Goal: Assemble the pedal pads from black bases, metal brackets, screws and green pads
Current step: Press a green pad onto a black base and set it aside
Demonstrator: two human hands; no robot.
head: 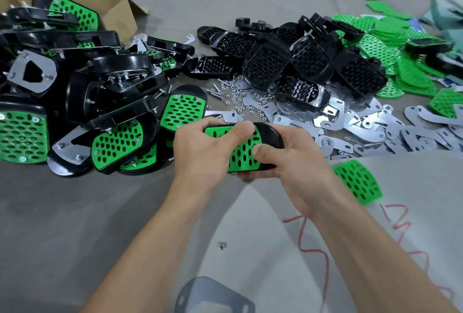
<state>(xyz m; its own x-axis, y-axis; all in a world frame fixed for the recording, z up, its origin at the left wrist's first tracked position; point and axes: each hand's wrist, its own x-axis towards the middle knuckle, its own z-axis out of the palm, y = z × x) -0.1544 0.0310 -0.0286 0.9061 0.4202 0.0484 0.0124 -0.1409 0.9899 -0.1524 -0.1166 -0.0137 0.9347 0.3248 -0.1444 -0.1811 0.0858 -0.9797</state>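
Two hands hold one pedal pad (246,152) at the centre of the frame, just above the table (75,212). Its long axis runs left to right across the picture, dipping slightly at the right. The perforated green face is turned up toward the camera, and the bare rounded black end points right. The left hand (200,152) grips the left end, its thumb pressing the green face near the upper edge. The right hand (298,164) grips the right end, thumb laid on the green face and fingers curled underneath.

Finished pedals (87,102) are heaped at the left, spilling from a cardboard box (120,9) in the upper left. Black bases (288,62) pile up above centre, with green pads (375,44) in the upper right. Metal brackets (375,124) spread across the right middle, with screws and nuts (225,89) beside them. A loose green pad (358,179) lies just right of the right hand.
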